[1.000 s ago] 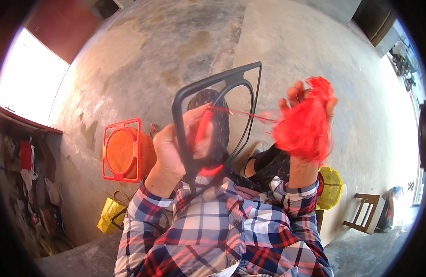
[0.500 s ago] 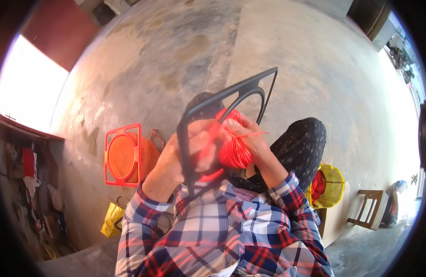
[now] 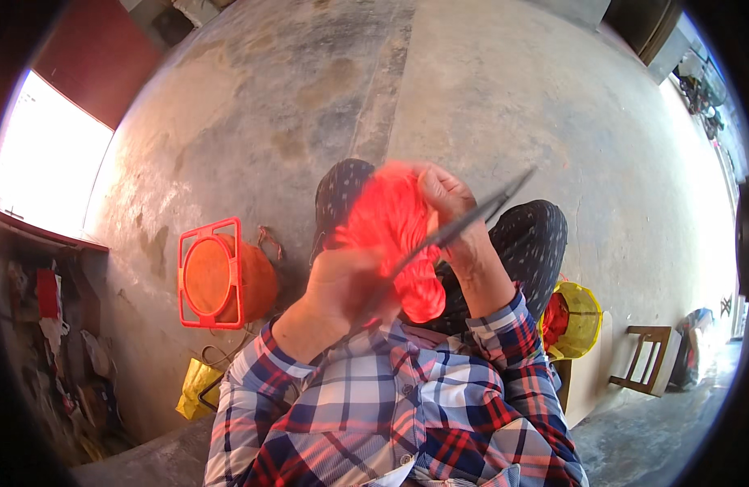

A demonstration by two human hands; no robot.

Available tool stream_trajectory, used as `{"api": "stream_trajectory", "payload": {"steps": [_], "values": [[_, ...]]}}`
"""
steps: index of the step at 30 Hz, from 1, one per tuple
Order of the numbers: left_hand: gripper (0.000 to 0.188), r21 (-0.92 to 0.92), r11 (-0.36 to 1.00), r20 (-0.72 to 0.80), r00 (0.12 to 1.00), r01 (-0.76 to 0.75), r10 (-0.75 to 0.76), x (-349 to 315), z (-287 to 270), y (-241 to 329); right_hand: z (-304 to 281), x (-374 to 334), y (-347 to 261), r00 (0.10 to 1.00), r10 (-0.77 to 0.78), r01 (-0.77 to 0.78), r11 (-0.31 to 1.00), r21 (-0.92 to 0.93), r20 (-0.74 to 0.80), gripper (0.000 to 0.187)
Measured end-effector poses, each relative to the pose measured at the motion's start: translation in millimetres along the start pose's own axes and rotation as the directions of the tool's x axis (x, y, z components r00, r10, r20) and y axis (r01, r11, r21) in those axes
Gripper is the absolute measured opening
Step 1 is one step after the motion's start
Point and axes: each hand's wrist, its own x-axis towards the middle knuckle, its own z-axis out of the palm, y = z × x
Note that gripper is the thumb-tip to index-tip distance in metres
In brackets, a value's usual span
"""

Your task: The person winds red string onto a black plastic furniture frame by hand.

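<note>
A bundle of red stringy strands (image 3: 390, 219) hangs in front of me, blurred by motion. At its upper right edge, the fingers of my right hand (image 3: 446, 195) are closed on the strands. My left hand (image 3: 346, 284) is at the bundle's lower left, smeared, and appears closed round the black flat frame (image 3: 480, 209). That frame is seen nearly edge-on, slanting up to the right across the strands and in front of my right wrist. Its lower end blurs into my left hand, and its ring opening does not show from this side.
On my left stands an orange round container (image 3: 256, 280) with a red frame (image 3: 239, 272) against it. A yellow bag (image 3: 197, 388) sits below. To my right are a yellow basket (image 3: 584, 325) with red material (image 3: 554, 318) inside and a wooden stool (image 3: 644, 365).
The black frame has turned from showing its ring opening to nearly edge-on, its far end swinging right and down. The red bundle is spread larger, and my right hand has risen slightly.
</note>
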Motion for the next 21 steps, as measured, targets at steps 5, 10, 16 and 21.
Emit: {"api": "stream_trajectory", "payload": {"steps": [5, 10, 16, 21], "values": [[0.017, 0.068, 0.916, -0.238, 0.885, -0.396, 0.400, -2, 13, 10, -17, -30, 26, 0.988, -0.100, 0.108, 0.992, -0.067, 0.114, 0.051], [0.013, 0.095, 0.914, -0.169, 0.899, -0.394, 0.404, 5, 9, 13, 27, -49, 30, 0.977, -0.202, 0.206, 0.977, -0.053, 0.071, 0.057], [0.049, 0.088, 0.927, 0.058, 0.931, -0.364, 0.360, -1, 12, 24, -10, -39, -14, 0.835, -0.525, 0.549, 0.780, 0.301, -0.164, 0.042], [0.040, 0.262, 0.838, -0.036, 0.863, -0.479, 0.504, -8, -3, 30, -59, -43, -40, 0.812, -0.536, 0.584, 0.747, 0.317, -0.232, 0.043]]}}
